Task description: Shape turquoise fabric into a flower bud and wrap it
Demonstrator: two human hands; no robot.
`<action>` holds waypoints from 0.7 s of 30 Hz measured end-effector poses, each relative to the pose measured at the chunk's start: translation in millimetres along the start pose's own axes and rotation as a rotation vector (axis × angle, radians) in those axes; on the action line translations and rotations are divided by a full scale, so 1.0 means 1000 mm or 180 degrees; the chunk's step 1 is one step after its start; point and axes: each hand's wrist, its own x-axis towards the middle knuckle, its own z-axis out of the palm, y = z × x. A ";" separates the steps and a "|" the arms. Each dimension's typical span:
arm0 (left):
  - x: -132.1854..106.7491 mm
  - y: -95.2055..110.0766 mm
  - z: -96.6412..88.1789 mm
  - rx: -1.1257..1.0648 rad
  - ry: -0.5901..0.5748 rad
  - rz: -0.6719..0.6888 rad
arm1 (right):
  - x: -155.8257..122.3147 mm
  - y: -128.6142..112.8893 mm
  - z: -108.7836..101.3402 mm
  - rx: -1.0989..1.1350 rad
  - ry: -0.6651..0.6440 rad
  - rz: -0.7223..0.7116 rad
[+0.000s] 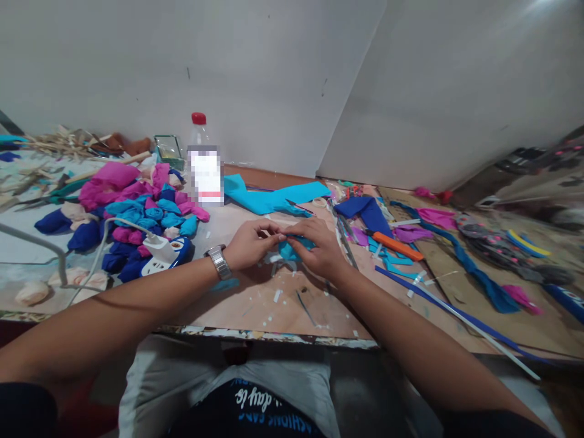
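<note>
Over the middle of the table, my right hand (318, 244) is closed around a piece of light blue crepe paper (288, 251), its fingers curled over the top. My left hand (252, 244) pinches the paper's left edge between thumb and forefinger, and a watch is on that wrist. The fingers hide part of the paper, so its full shape does not show. Just behind the hands lies a longer light blue crepe paper strip (269, 198), with scissors (298, 208) on its right end.
Pink, blue and cream crepe paper flowers (150, 210) are heaped at left beside a white and blue power strip (166, 258). A red-capped bottle (199, 131) stands behind. At right are an orange utility knife (395, 244), paper strips and cardboard (438, 274). Small scraps litter the table's front.
</note>
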 end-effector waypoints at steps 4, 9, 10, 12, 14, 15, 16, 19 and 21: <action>0.000 -0.001 0.003 -0.0250 -0.0062 -0.0088 | 0.001 -0.001 -0.001 -0.0030 0.0055 -0.0026; -0.001 0.001 0.004 -0.0160 -0.0128 0.0011 | 0.000 -0.002 -0.001 -0.0088 0.0102 -0.0005; -0.001 0.001 0.004 -0.0115 -0.0129 0.0010 | 0.000 -0.002 -0.001 -0.0099 0.0114 0.0001; -0.002 0.002 0.003 -0.0031 -0.0130 -0.0004 | -0.001 -0.002 -0.001 -0.0120 0.0128 0.0042; -0.002 0.001 0.003 0.0014 -0.0132 -0.0030 | -0.002 -0.001 -0.001 -0.0141 0.0141 0.0121; -0.002 0.001 0.003 0.0011 -0.0141 -0.0054 | -0.002 -0.001 -0.001 -0.0150 0.0151 0.0165; -0.002 0.000 0.003 -0.0005 -0.0156 -0.0085 | -0.003 -0.002 -0.001 -0.0157 0.0160 0.0203; -0.003 -0.001 0.004 -0.0059 -0.0222 -0.0181 | -0.003 -0.002 -0.002 -0.0163 0.0191 0.0265; -0.003 -0.001 0.005 -0.0067 -0.0270 -0.0226 | -0.003 -0.003 -0.002 -0.0150 0.0220 0.0271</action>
